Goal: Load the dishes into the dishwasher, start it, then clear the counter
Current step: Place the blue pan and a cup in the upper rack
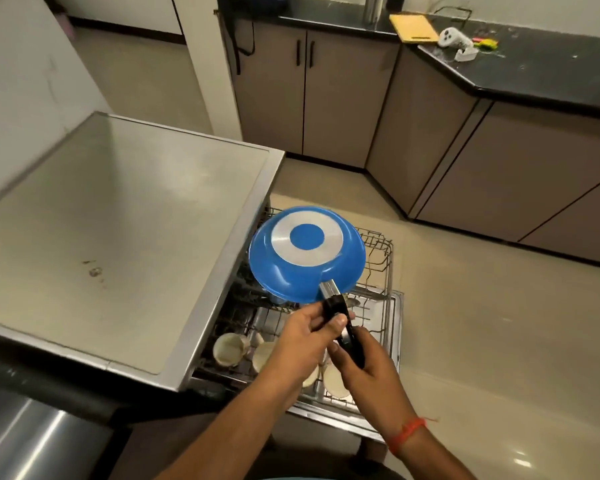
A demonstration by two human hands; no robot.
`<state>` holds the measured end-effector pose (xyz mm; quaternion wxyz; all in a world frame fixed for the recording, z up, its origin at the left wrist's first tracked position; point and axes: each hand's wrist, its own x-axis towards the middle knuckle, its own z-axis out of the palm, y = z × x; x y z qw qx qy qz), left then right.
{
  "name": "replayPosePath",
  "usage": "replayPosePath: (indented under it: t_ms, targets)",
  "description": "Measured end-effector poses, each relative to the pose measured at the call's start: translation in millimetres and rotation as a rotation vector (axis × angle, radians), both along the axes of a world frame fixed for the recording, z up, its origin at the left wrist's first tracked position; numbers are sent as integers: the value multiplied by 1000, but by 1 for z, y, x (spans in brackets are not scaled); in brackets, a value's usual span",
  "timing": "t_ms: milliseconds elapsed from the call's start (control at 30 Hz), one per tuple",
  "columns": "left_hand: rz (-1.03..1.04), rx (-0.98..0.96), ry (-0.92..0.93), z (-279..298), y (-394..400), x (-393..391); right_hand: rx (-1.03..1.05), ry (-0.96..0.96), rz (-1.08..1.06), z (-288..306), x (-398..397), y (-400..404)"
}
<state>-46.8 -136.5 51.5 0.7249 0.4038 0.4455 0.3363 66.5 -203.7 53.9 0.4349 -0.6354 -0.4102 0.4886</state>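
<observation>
A pan (307, 252) is held upside down over the pulled-out rack (383, 258), the left hand (300, 344) on the handle nearer the pan, the right hand (368, 368) behind it. Cups (229, 348) are seen in the rack under the hands. The table (118, 220) lies left. A board (413, 27) is set on the far counter (520, 71), right.

beige floor (465, 323), taupe cabinets (336, 98), black countertop (534, 71)

Glossy blue pan (305, 258), brushed steel counter (118, 220), wire rack (378, 258)
</observation>
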Motion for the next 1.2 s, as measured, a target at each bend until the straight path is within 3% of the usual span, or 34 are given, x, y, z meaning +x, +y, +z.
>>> replayPosePath:
  t_ms: [300, 467, 733, 1200]
  targets:
    - [166, -158, 66, -27, 4, 104, -126, -85, 190, -32, 122, 27]
    - [258, -254, 87, -45, 22, 133, -161, -301, 376, -50, 160, 67]
    - [354, -383, 126, -102, 101, 122, -165, -606, 542, -92, 147, 156]
    - [304, -343, 380, -213, 228, 93, -255, -671, 592, -200, 119, 288]
